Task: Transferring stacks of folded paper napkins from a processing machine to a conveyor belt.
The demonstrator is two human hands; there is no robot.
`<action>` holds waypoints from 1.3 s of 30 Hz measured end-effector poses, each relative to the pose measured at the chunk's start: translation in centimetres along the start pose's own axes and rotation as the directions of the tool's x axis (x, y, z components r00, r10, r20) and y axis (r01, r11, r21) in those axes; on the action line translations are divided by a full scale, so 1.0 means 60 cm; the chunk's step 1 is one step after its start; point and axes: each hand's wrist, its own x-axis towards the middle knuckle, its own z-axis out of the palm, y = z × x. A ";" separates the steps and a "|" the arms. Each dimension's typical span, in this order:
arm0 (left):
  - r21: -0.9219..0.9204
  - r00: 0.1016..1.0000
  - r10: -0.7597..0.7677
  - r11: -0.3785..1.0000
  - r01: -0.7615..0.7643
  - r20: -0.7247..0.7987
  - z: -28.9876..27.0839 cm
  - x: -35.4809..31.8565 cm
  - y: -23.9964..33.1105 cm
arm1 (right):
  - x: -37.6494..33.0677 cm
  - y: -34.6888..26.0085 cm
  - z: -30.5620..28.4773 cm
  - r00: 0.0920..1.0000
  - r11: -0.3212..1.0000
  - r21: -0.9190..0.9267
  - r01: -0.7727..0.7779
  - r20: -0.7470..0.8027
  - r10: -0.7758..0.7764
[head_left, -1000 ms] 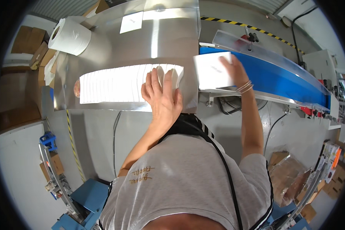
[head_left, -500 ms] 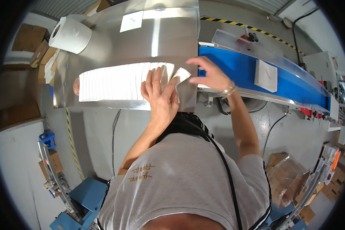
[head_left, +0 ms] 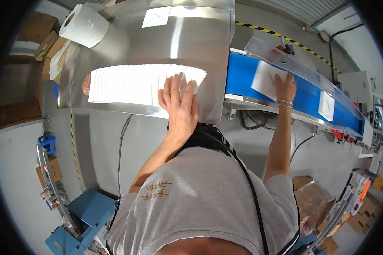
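A long row of white, thin folded sheets (head_left: 127, 85) stands packed on edge along the metal table. Resting on the right end of that row, my left hand (head_left: 181, 104) is open, its fingers spread over the sheets. Over the blue conveyor belt (head_left: 240, 74), my right hand (head_left: 287, 90) touches a white sheet (head_left: 266, 80) near its right side; thumb and fingers are apart, and the sheet appears to lie flat. Farther along the belt lies another white piece with a small mark (head_left: 326, 105).
A big white roll (head_left: 84, 26) stands at the table's far left. A marked white paper (head_left: 156, 17) lies at the back of the metal table (head_left: 127, 44). A clear guard (head_left: 310, 72) runs along the belt's far side. A round brownish object (head_left: 86, 84) touches the row's left end.
My right hand has moved right from the table's edge to over the belt, where a white sheet now lies under it. The marked piece has travelled right. My left hand stays on the row.
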 end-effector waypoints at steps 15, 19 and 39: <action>-0.044 0.999 -0.044 0.998 0.043 -0.016 -0.015 0.006 -0.006 | -0.085 -0.212 0.050 0.459 0.689 0.724 -0.035 0.624 -0.633; 0.012 0.997 -0.071 0.997 0.071 -0.015 -0.020 -0.002 -0.031 | -0.047 -0.120 0.044 0.893 0.840 0.543 0.021 0.368 -0.260; 0.034 0.998 0.049 0.998 -0.048 -0.029 -0.013 -0.003 -0.038 | -0.105 -0.286 0.057 0.471 0.639 0.752 0.163 0.509 -0.720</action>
